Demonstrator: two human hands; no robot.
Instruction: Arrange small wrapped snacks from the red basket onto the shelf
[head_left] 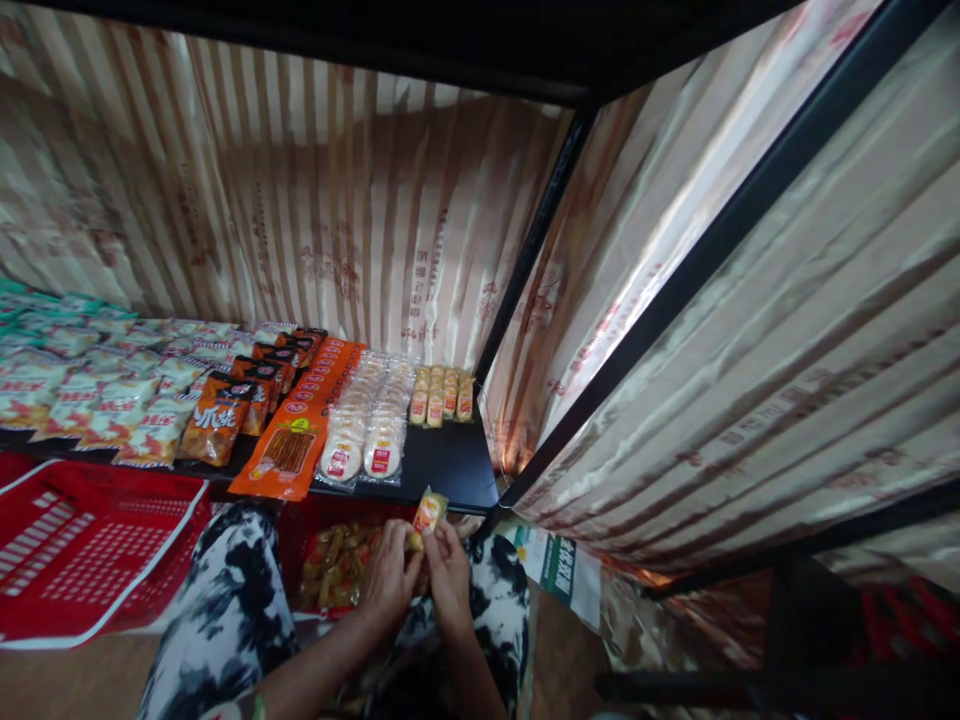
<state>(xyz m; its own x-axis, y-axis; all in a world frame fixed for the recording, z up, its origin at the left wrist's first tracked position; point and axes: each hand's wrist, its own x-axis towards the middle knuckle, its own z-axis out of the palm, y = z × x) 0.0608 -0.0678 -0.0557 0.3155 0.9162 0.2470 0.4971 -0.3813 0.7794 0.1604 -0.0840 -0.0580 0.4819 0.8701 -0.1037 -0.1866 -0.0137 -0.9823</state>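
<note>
Both of my hands meet in front of the shelf around one small snack packet (pixel 428 512) in clear, yellowish wrapping with a red-and-white label. My right hand (pixel 448 575) pinches its lower right side, thumb over the front. Curled fingers of my left hand (pixel 393 568) grip its lower left edge. Just below lies a red basket holding many loose packets (pixel 334 565) of the same yellowish look. On the black shelf (pixel 442 465), similar packets (pixel 441 396) stand in short rows near the corner post.
Rows of round white crackers (pixel 364 420), an orange flat pack (pixel 296 430), brown-orange bags (pixel 215 418) and white bags (pixel 154 425) fill the shelf leftward. A red basket (pixel 97 550) with a white handle stands at left. Black posts (pixel 536 250) and striped curtain (pixel 360 200) bound the shelf.
</note>
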